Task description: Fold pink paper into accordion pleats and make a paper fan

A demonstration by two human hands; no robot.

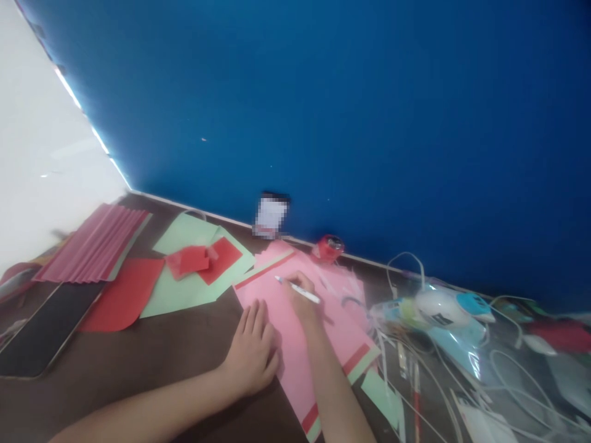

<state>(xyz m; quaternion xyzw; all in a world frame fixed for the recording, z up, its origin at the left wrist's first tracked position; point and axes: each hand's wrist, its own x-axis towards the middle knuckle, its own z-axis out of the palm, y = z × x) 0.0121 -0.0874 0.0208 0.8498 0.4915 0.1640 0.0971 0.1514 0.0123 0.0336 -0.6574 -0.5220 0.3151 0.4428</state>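
Note:
A pink paper sheet (290, 357) with red and pale green strips along its ends lies aslant on the dark table. My left hand (253, 349) rests flat on the sheet's left edge, fingers stretched out and holding nothing. In my right hand (302, 301) is a white pen (305, 291), its blue-tipped end pointing up and left above the sheet. Whether the pen touches the paper I cannot tell. More pink paper (346, 332) lies under and to the right of my right forearm.
Pleated pink paper (99, 240), a black phone-like slab (48, 329), red paper (127, 292) and green sheets (184, 298) with red scraps lie left. A red roll-like object (329, 247) sits by the blue wall (323, 111). White cables (446, 369) and a white-and-blue device (438, 306) clutter the right.

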